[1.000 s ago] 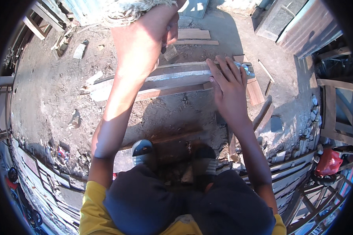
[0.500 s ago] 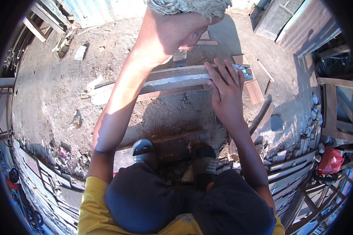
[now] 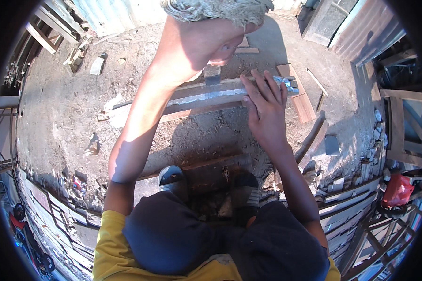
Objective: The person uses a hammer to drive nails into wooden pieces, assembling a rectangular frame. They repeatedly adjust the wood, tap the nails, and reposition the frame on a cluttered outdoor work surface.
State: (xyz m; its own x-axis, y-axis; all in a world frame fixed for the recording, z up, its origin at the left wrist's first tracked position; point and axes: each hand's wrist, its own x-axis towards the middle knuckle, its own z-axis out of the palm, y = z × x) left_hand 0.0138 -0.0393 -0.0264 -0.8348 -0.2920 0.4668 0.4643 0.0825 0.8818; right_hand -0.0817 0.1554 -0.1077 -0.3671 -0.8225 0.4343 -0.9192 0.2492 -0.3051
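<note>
My left hand point(image 3: 197, 51), raised close to the camera, is wrapped round an upright tool point(image 3: 218, 11) with a shaggy, frayed grey top. Below the fist, a flat grey metal-looking blade point(image 3: 213, 75) shows by the far edge of a long wooden piece point(image 3: 206, 98). A pale, shiny strip runs along that wooden piece, which lies crosswise on the ground. My right hand point(image 3: 267, 107) lies palm down near its right end, fingers spread, apparently touching it. Bluish, shiny bits point(image 3: 288, 84) show just beyond those fingers. My left forearm hides part of the wooden piece's left side.
A brown board point(image 3: 302, 107) lies right of my right hand, with a thin stick point(image 3: 317, 82) beside it. Scrap blocks point(image 3: 97, 64) are at the far left. My sandalled feet point(image 3: 173, 180) are near a dark plank point(image 3: 211, 173). A red container point(image 3: 397, 191) stands at right.
My left hand and the tool have shifted slightly left, with the blade now lower against the wooden piece's far edge. My right hand has slid a little left, its fingers still spread.
</note>
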